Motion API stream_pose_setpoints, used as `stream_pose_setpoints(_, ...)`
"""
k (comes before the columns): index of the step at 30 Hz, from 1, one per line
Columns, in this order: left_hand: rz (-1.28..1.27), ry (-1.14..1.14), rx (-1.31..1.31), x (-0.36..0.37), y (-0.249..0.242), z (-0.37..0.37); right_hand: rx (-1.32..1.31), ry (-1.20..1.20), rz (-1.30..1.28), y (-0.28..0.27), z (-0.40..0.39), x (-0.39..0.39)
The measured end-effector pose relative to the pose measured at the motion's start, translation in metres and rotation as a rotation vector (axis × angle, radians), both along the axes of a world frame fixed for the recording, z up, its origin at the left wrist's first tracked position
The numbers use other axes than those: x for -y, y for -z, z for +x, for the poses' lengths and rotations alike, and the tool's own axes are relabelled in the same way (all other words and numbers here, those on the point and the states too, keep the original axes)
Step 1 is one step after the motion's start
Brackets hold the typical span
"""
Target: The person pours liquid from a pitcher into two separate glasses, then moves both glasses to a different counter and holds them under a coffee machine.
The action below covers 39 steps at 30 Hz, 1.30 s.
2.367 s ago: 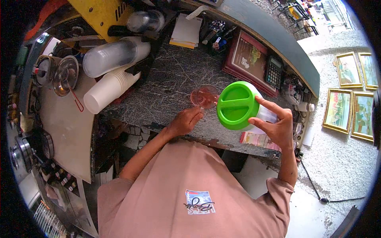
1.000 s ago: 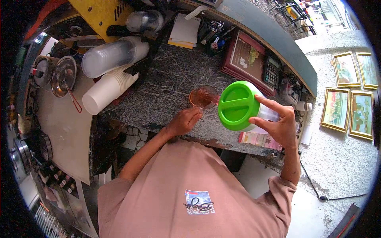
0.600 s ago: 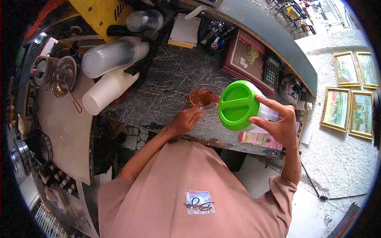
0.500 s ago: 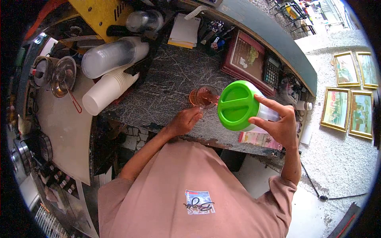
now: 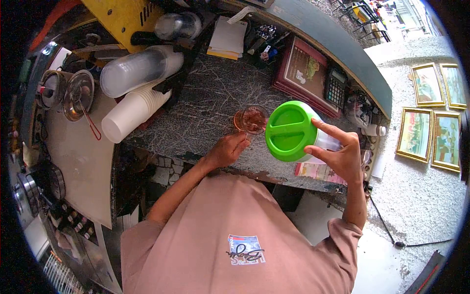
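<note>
We grip the tilted green-lidded jar (image 5: 293,131) in our right hand (image 5: 338,156); our left hand (image 5: 228,149) pinches the glass (image 5: 250,119), which holds only a shallow brown layer, mostly unfilled.

Daylight is bright and even, strongest on the pale floor right of the marble counter (image 5: 210,105), where it nearly washes out. Left of the counter the scene darkens. Fisheye distortion bends the counter's edges; black vignette rings the frame. Focus is sharp centrally.
</note>
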<state>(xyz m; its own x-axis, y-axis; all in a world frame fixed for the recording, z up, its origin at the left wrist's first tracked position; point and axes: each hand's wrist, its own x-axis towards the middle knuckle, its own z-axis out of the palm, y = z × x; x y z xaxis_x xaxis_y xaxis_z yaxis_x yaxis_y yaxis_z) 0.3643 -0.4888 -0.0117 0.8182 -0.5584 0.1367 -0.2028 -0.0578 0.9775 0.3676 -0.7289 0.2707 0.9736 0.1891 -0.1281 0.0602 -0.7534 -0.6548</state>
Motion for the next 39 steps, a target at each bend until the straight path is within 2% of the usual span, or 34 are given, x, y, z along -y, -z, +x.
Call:
stream_pose_setpoints(12, -0.004, 0.007, 0.037, -0.001, -0.009, 0.001, 0.082, 0.204, 0.183, 0.049, -0.029, 0.029)
stream_pose_setpoints(14, -0.008, 0.009, 0.039, -0.001, -0.009, 0.001, 0.153, 0.339, 0.362, 0.067, -0.04, 0.038)
stream_pose_setpoints(15, -0.004, 0.004, 0.045, -0.001, -0.004, 0.0, 0.154, 0.345, 0.365, 0.077, -0.048, 0.045)
stream_pose_setpoints(17, 0.002, 0.008, 0.053, 0.0, -0.004, 0.0, 0.207, 0.559, 0.532, 0.098, -0.066, 0.059)
stream_pose_setpoints(18, -0.004, 0.002, 0.042, 0.0, -0.008, 0.0, 0.211, 0.566, 0.535, 0.106, -0.071, 0.059)
stream_pose_setpoints(20, -0.007, 0.005, 0.034, 0.0, -0.011, 0.001, 0.417, 0.717, 0.951, 0.121, -0.08, 0.058)
stream_pose_setpoints(22, 0.022, 0.004, 0.018, -0.001, -0.009, 0.001, 0.474, 0.779, 0.913, 0.13, -0.091, 0.069)
stream_pose_setpoints(24, 0.026, 0.011, 0.007, -0.001, -0.008, -0.001, 0.506, 0.886, 1.082, 0.13, -0.103, 0.074)
stream_pose_setpoints(25, 0.026, 0.007, -0.004, -0.001, -0.008, -0.001, 0.581, 1.083, 1.076, 0.141, -0.105, 0.082)
stream_pose_setpoints(30, 0.038, 0.039, -0.006, -0.002, -0.005, 0.002, 0.723, 1.187, 1.018, 0.155, -0.119, 0.102)
stream_pose_setpoints(32, 0.01, 0.03, 0.011, 0.001, 0.001, 0.002, 0.834, 1.388, 0.883, 0.156, -0.112, 0.107)
stream_pose_setpoints(34, 0.024, 0.016, -0.084, 0.001, -0.004, 0.002, 0.863, 1.365, 0.842, 0.168, -0.114, 0.124)
stream_pose_setpoints(36, 0.036, 0.036, -0.126, 0.001, -0.004, 0.004, 0.94, 1.483, 0.889, 0.168, -0.105, 0.131)
stream_pose_setpoints(37, 0.048, 0.047, -0.177, 0.001, -0.005, 0.005, 0.973, 1.436, 0.841, 0.175, -0.109, 0.142)
stream_pose_setpoints(39, 0.027, 0.059, -0.165, 0.001, -0.01, 0.008, 0.996, 1.482, 0.898, 0.184, -0.113, 0.161)
